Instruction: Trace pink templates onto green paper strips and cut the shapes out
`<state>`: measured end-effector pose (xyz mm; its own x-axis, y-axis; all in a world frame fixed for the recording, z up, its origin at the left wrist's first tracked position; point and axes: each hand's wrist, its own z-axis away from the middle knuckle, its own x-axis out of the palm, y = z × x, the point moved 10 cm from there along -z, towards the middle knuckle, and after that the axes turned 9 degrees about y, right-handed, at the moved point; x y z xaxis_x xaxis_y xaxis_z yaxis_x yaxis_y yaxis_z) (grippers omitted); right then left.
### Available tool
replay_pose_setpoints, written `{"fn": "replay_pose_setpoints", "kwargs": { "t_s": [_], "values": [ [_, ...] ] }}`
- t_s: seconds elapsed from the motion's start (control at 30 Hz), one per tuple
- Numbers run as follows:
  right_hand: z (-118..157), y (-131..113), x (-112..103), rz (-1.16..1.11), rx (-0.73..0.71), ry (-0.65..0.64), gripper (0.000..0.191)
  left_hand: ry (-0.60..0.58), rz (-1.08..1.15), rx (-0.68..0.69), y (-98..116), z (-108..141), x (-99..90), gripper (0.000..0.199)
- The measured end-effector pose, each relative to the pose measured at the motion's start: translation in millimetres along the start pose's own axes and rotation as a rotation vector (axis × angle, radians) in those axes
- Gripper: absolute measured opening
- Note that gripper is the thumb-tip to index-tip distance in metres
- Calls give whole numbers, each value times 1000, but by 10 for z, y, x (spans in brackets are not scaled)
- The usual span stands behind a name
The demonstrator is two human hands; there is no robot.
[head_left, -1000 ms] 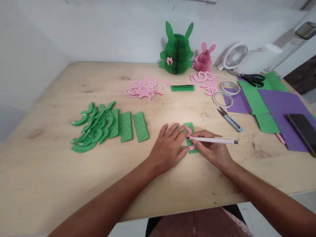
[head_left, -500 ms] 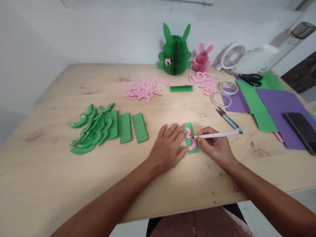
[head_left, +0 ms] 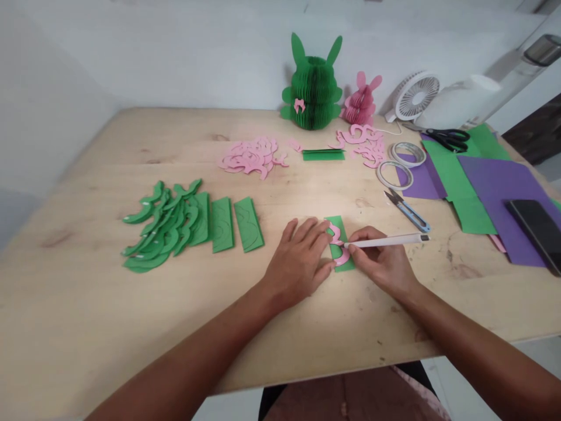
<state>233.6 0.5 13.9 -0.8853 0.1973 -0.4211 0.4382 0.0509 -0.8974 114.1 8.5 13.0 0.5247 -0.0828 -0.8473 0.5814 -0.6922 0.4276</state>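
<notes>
A pink curved paper shape (head_left: 342, 256) lies on a small green paper strip (head_left: 348, 264) on the wooden table. My left hand (head_left: 300, 260) rests flat at its left side, fingers spread, fingertips touching the pink shape and the strip. In my right hand (head_left: 383, 260) is a white pen (head_left: 390, 240), pinched near its tip, which meets the middle of the pink shape's right edge. Left of my hands lie two green strips (head_left: 249, 225) with drawn curves, beside a pile of cut green shapes (head_left: 162, 228).
Pink cutouts (head_left: 249, 156), a folded green strip (head_left: 323, 155) and green (head_left: 314, 93) and pink (head_left: 360, 105) paper figures stand or lie farther back. At right are tape rolls (head_left: 395, 175), snips (head_left: 407, 210), black scissors (head_left: 449, 139), purple paper (head_left: 504, 181) and a phone (head_left: 537, 231).
The view has shifted slightly. The pen tip stays near the middle of the pink shape's right edge, while both hands look almost unmoved.
</notes>
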Motion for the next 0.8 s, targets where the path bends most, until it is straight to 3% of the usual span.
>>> {"fn": "replay_pose_setpoints", "kwargs": {
  "t_s": [0.8],
  "values": [
    [2,-116,-6,79,-116,-1,2,-10,-14,7,6,-11,-5,35]
  ]
}}
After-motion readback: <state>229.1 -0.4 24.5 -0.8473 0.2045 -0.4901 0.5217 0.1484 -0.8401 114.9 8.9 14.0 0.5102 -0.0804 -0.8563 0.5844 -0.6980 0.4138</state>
